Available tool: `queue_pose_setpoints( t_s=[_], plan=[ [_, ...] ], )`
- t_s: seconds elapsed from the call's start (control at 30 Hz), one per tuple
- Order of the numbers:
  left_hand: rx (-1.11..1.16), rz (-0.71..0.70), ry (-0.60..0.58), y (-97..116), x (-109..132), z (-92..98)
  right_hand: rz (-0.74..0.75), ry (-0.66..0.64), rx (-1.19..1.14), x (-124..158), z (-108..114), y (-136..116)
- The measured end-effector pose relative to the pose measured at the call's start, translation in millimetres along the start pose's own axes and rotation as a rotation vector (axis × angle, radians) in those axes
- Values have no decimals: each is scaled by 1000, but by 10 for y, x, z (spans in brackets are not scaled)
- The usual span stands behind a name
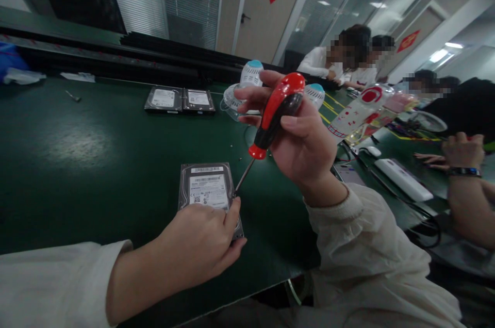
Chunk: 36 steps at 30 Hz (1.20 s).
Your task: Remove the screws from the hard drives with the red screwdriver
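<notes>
A hard drive lies label up on the green table. My left hand rests over the drive's near part, holding it, with the index finger at its right edge. In my right hand is a screwdriver with a red and black handle, its fingers bent around the handle. The shaft slants down to the left, and its tip meets the drive's right edge by my left index finger. My left palm hides the lower part of the drive.
Two more hard drives lie farther back. Behind my right hand are white devices with blue tops. On the right are a patterned bottle, a phone, a white power strip, cables and another person's hand. Tiny screws lie beyond the drive.
</notes>
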<state>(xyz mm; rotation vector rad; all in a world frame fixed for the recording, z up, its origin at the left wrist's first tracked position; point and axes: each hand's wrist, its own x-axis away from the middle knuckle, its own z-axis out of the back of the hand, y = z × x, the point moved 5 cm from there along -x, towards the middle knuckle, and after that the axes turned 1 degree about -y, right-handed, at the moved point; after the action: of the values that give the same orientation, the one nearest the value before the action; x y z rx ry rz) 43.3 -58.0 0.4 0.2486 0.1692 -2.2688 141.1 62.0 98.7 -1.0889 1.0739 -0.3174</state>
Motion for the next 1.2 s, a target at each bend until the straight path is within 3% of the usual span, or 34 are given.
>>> queue_pose_setpoints(
  t_s=[0.3, 0.53, 0.8, 1.1, 1.2],
  plan=[
    [12, -7, 4, 2, 26, 10, 49, 113, 146, 34, 3, -25],
    [11, 1, -4, 1, 12, -6, -35, 9, 81, 15, -15, -32],
    [5, -12, 3, 0, 16, -17, 8, 83, 192, 49, -27, -70],
    [10, -4, 2, -1, 5, 5, -23, -32, 34, 9, -12, -37],
    [15, -4, -12, -3, -2, 0, -17, 27, 110, 26, -14, -43]
  ],
)
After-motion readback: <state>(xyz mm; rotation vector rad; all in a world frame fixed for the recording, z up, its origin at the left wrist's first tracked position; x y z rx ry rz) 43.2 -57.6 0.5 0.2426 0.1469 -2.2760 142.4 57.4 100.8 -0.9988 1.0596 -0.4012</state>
